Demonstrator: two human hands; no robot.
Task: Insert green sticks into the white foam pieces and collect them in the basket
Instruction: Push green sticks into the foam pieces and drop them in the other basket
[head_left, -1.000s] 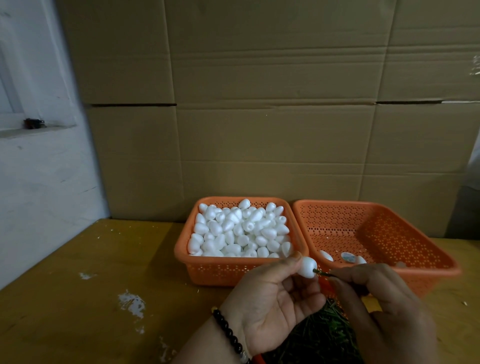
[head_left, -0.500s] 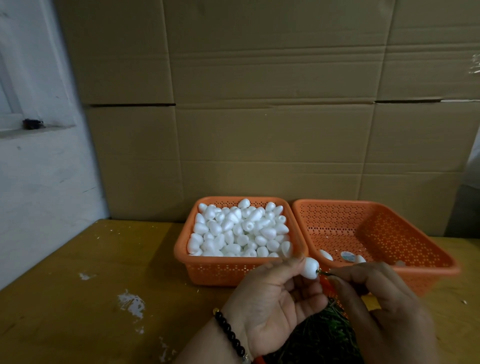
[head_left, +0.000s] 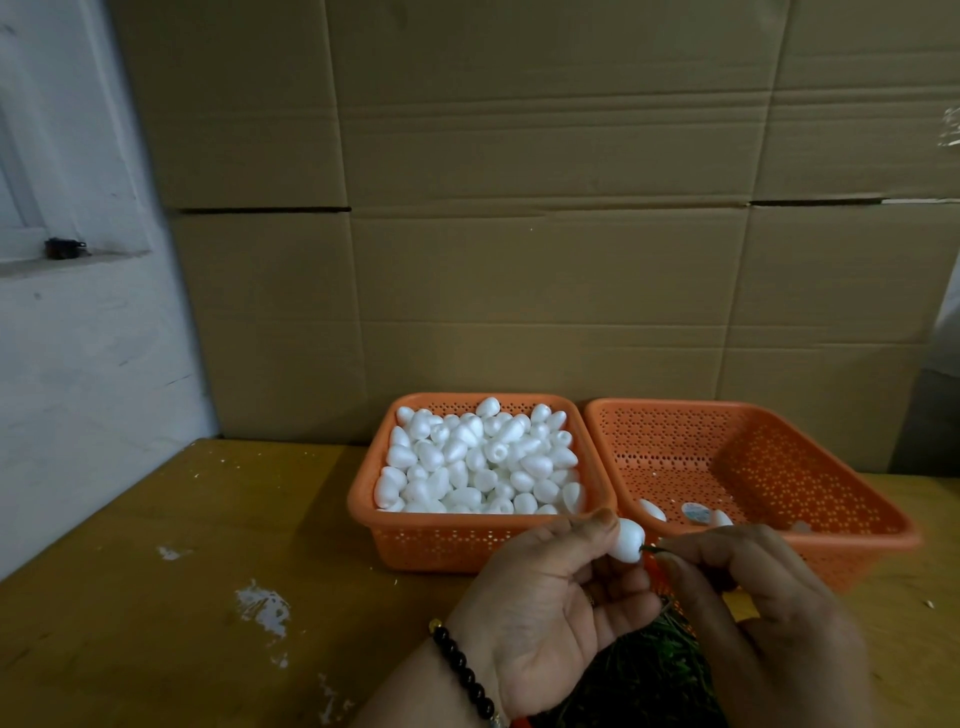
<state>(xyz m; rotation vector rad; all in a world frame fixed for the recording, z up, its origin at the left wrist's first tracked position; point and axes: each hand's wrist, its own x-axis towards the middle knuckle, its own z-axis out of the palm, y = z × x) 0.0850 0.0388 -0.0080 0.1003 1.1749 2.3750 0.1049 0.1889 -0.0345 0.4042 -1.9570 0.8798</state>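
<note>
Left hand (head_left: 550, 592) fingers pinch a foam piece (head_left: 627, 540); right hand (head_left: 753, 587) fingers pinch a green stick (head_left: 652, 547) touching it

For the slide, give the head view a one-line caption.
Left hand pinches a white foam piece while right hand pushes a green stick into it, before two orange baskets.

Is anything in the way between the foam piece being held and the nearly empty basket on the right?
Nothing visible. The foam piece, pinched by the left hand, sits just in front of the right basket; its near rim is the only thing between, and its top is open.
</note>
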